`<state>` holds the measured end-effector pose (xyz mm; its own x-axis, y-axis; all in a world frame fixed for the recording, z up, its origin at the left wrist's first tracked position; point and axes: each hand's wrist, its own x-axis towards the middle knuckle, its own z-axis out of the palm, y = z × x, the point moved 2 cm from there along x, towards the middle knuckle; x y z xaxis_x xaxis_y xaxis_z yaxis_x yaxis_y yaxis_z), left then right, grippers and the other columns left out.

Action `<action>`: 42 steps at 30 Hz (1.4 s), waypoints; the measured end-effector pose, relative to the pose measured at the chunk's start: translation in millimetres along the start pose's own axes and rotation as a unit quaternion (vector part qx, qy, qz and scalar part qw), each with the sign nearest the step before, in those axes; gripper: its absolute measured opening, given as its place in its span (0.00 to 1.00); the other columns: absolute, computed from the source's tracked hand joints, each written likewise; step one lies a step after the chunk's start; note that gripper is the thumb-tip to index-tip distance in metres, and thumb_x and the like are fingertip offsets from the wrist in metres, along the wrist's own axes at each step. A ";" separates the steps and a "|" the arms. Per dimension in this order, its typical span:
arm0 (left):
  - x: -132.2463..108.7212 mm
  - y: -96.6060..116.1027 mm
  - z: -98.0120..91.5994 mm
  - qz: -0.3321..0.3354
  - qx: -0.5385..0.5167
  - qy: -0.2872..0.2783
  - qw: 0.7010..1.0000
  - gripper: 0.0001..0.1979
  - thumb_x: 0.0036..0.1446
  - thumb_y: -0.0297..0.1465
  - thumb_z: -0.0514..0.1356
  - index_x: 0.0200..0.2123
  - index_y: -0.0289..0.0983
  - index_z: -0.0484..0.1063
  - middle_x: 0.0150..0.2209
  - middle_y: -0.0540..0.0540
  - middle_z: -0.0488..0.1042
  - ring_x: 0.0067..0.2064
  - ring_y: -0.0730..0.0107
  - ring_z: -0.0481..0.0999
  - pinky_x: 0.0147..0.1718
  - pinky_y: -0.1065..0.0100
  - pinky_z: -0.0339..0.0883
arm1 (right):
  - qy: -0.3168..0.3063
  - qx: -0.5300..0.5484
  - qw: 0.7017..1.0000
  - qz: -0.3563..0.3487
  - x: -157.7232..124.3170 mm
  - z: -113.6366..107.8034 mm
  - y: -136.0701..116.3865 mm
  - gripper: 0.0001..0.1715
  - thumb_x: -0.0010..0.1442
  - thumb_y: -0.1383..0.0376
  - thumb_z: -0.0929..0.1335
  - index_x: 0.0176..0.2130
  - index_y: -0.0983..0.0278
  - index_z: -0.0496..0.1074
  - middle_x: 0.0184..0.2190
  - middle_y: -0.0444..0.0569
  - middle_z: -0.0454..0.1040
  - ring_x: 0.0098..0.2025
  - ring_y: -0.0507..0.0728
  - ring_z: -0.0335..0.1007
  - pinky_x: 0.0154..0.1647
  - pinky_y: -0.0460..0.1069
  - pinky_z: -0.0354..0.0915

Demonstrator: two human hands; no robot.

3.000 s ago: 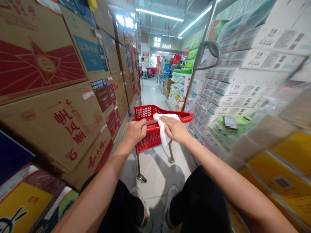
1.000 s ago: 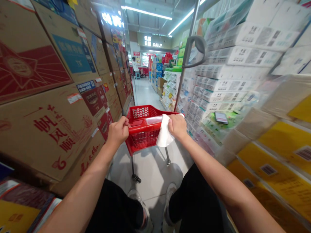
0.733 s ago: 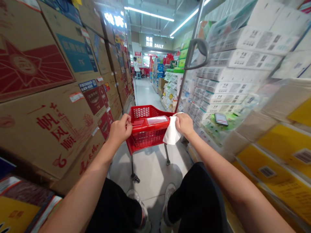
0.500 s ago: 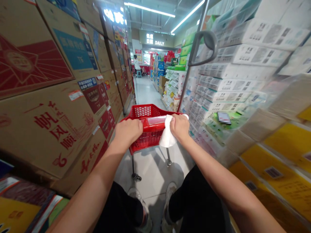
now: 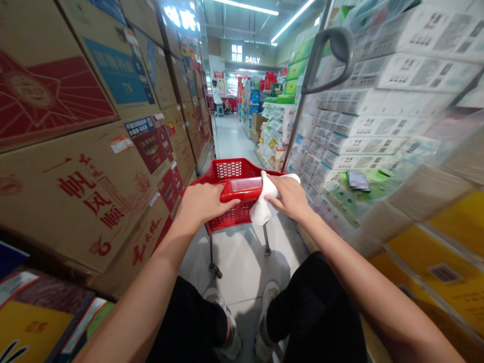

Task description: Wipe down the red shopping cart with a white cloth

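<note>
Right hand (image 5: 289, 196), fingers flat, presses the white cloth (image 5: 261, 212) onto the cart handle (image 5: 244, 185) at its right end. Left hand (image 5: 206, 201) drapes the left end, grip unclear. The handle's middle probably remains to wipe.

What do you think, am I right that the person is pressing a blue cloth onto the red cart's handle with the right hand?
Not quite: the cloth is white, not blue. The head view shows the right hand pressing a white cloth onto the handle of the red cart.
</note>
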<state>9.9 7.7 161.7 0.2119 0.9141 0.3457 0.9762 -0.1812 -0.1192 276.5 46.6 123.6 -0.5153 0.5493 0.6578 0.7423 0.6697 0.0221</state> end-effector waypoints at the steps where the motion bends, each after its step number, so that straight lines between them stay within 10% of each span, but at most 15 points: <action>1: 0.2 2.8 -1.3 -0.005 0.003 -0.008 1.000 0.42 0.54 0.65 0.42 0.47 0.39 0.77 0.39 0.36 0.80 0.42 0.46 0.79 0.37 0.60 0.63 | 0.006 -0.006 1.000 0.002 3.5 2.2 -5.5 0.42 0.67 0.42 0.60 0.68 0.65 0.58 0.63 0.58 0.67 0.62 0.66 0.64 0.64 0.60 0.57; 8: 0.2 11.2 -0.8 0.003 -0.006 0.004 1.000 0.41 0.55 0.64 0.43 0.45 0.38 0.78 0.38 0.35 0.80 0.41 0.45 0.79 0.36 0.59 0.62 | -0.003 -0.023 0.999 -0.039 27.8 11.4 -43.3 0.38 0.69 0.45 0.60 0.66 0.67 0.62 0.64 0.58 0.66 0.66 0.64 0.61 0.66 0.60 0.57; 17: 1.4 4.3 2.4 0.017 -0.007 0.011 1.000 0.42 0.54 0.66 0.42 0.48 0.41 0.77 0.39 0.36 0.81 0.42 0.44 0.79 0.36 0.59 0.62 | -0.054 -0.010 0.997 -0.051 14.1 -16.0 -6.4 0.44 0.65 0.41 0.62 0.68 0.64 0.58 0.67 0.57 0.62 0.66 0.64 0.61 0.66 0.58 0.61; 27: 0.6 8.9 1.9 0.004 0.008 0.010 1.000 0.40 0.56 0.62 0.41 0.43 0.38 0.79 0.37 0.34 0.80 0.41 0.44 0.79 0.35 0.59 0.62 | -0.098 0.024 0.989 -0.108 60.7 1.2 -57.7 0.38 0.69 0.44 0.58 0.66 0.64 0.63 0.63 0.56 0.67 0.64 0.63 0.65 0.64 0.57 0.60; 37: -4.5 -19.8 -0.5 -0.019 0.006 -0.001 1.000 0.44 0.49 0.68 0.44 0.51 0.45 0.77 0.38 0.38 0.81 0.41 0.45 0.79 0.34 0.62 0.60 | -0.161 -0.035 0.986 -0.017 8.9 -36.9 14.8 0.34 0.71 0.46 0.55 0.62 0.63 0.67 0.56 0.56 0.75 0.57 0.63 0.71 0.56 0.55 0.65; 42: -4.6 -19.1 -1.0 -0.034 0.015 -0.010 0.999 0.45 0.47 0.69 0.45 0.53 0.46 0.76 0.38 0.38 0.81 0.42 0.46 0.79 0.35 0.62 0.60 | -0.113 -0.051 0.992 -0.005 4.3 -27.7 3.9 0.32 0.73 0.50 0.53 0.62 0.65 0.67 0.56 0.57 0.75 0.57 0.63 0.70 0.57 0.56 0.64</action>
<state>-9.6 6.5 163.3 0.1444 0.9309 0.3356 0.9864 -0.1084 -0.1238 289.0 37.8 147.4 -0.5976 0.6488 0.4712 0.7702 0.6278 0.1123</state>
